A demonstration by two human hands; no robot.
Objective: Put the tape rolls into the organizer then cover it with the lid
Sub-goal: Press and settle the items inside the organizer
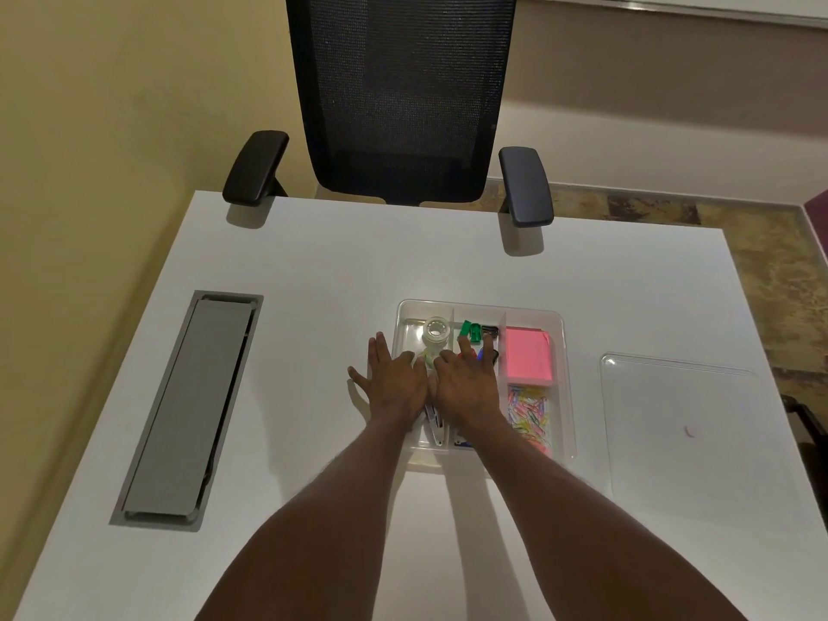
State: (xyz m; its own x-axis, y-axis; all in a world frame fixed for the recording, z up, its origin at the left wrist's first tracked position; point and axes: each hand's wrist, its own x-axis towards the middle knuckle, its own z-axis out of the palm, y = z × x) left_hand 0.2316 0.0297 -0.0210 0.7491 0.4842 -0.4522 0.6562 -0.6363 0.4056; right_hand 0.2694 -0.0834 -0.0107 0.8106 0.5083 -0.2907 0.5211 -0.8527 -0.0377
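Forearms: two bare arms reach from the near edge across the white desk (313, 271).
Left hand (396, 385): flat, fingers spread apart, over the organizer's left rim, holding nothing.
Right hand (466, 387): palm down over the middle compartments, fingers loosely apart, nothing visibly gripped.
Organizer (565, 387): clear divided tray at mid-desk.
Tape rolls (434, 333): a clear roll sits in the far-left compartment; another seems half hidden under the fingertips.
Lid (681, 423): lies flat, well apart on the right, not yet on.
Risk: rolls standing proud could stop the lid seating; pressing might tip the tray.
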